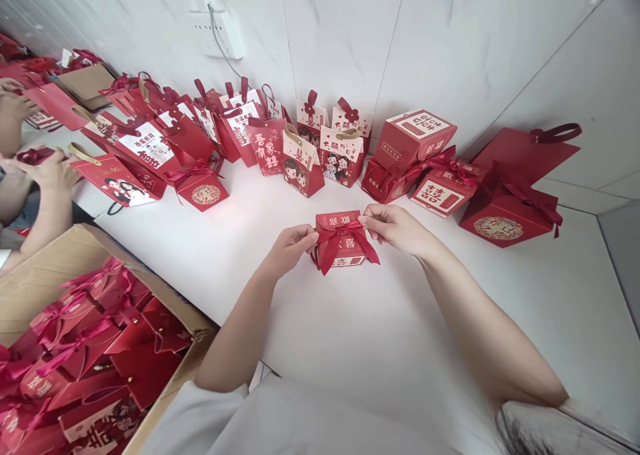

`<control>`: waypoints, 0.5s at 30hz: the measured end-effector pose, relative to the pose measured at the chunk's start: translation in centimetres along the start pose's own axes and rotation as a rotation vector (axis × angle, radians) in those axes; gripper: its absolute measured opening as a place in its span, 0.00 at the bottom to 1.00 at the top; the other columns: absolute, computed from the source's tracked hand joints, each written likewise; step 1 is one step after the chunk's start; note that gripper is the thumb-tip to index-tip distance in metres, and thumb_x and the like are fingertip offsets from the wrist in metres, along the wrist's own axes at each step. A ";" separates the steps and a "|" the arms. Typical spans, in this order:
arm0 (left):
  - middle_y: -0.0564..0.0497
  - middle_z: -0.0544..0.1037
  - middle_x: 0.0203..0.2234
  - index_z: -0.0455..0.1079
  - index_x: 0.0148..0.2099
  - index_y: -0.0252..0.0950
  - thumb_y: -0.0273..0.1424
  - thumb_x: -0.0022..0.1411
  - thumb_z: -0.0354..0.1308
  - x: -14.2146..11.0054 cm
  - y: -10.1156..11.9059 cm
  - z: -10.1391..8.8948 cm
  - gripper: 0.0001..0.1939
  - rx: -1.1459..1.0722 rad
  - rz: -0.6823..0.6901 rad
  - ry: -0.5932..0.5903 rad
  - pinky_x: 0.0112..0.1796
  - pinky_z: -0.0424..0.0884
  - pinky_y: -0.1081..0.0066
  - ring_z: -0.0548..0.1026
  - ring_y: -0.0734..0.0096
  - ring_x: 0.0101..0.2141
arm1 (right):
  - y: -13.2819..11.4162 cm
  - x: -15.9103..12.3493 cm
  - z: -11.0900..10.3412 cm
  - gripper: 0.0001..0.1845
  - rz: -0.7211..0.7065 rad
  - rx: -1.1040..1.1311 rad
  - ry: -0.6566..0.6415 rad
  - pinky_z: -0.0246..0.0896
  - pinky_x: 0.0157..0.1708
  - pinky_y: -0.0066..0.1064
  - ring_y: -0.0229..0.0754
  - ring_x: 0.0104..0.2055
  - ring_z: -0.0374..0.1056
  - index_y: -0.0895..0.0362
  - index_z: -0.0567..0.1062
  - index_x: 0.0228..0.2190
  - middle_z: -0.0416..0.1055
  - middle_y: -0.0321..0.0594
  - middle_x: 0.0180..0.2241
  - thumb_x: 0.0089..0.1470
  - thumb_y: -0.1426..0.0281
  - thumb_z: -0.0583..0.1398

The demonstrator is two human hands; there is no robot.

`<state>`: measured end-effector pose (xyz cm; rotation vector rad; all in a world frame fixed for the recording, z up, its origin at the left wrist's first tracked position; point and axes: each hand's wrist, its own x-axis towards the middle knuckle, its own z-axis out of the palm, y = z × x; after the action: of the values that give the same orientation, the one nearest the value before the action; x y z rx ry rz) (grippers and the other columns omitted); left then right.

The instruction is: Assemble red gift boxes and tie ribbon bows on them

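Observation:
A small red gift box [345,248] with white panels and a dark red ribbon bow [345,236] lies on the white table [380,335] in front of me. My left hand [290,247] pinches the ribbon at the box's left side. At the right side, my right hand [395,227] pinches the other ribbon end with thumb and forefinger. Both hands are closed on the ribbon.
Several red gift boxes and bags [305,155] line the tiled wall, with larger ones [505,208] at the right. A cardboard carton [95,348] full of red boxes sits at lower left. Another person's hands [45,175] work at the far left.

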<state>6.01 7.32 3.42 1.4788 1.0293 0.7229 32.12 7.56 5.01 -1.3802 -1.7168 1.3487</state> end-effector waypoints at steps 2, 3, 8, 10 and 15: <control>0.53 0.62 0.19 0.58 0.22 0.34 0.41 0.64 0.52 0.2 -0.5 -0.6 0.21 0.023 -0.007 0.037 0.30 0.60 0.71 0.61 0.75 0.24 | 0.4 0.1 -0.1 0.25 0.014 -0.030 -0.014 0.55 0.23 0.26 0.34 0.21 0.60 0.55 0.64 0.25 0.64 0.32 0.20 0.57 0.47 0.57; 0.53 0.61 0.18 0.57 0.21 0.35 0.40 0.65 0.50 0.2 -0.7 -1.0 0.22 0.021 0.006 0.074 0.30 0.60 0.70 0.61 0.74 0.24 | 0.5 0.1 -0.2 0.25 0.012 -0.050 -0.006 0.56 0.24 0.26 0.34 0.21 0.62 0.55 0.63 0.25 0.65 0.33 0.21 0.58 0.47 0.56; 0.47 0.73 0.42 0.68 0.45 0.38 0.38 0.65 0.49 0.0 -1.3 -2.7 0.13 0.038 0.154 0.152 0.44 0.68 0.68 0.71 0.65 0.45 | 0.0 -0.9 -1.9 0.23 -0.022 -0.149 0.098 0.63 0.29 0.29 0.39 0.31 0.69 0.55 0.66 0.32 0.71 0.39 0.31 0.61 0.47 0.53; 0.45 0.63 0.61 0.60 0.61 0.42 0.37 0.60 0.57 -0.2 -1.3 -3.0 0.27 0.143 0.203 -0.019 0.57 0.62 0.62 0.61 0.58 0.61 | -0.1 -1.3 -2.4 0.21 -0.057 -0.200 0.068 0.67 0.37 0.33 0.44 0.41 0.70 0.54 0.69 0.39 0.72 0.42 0.41 0.60 0.48 0.55; 0.41 0.50 0.69 0.41 0.72 0.43 0.36 0.49 0.68 -0.1 -1.7 -1.9 0.55 0.414 0.149 -0.258 0.64 0.31 0.40 0.46 0.41 0.68 | 1.6 -1.2 -2.2 0.59 -0.080 -0.363 -0.150 0.51 0.63 0.46 0.57 0.66 0.51 0.51 0.52 0.65 0.50 0.50 0.66 0.37 0.56 0.73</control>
<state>3.96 8.07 2.08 1.9657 0.9092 0.4190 34.99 7.17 4.47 -1.4085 -2.1770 1.1602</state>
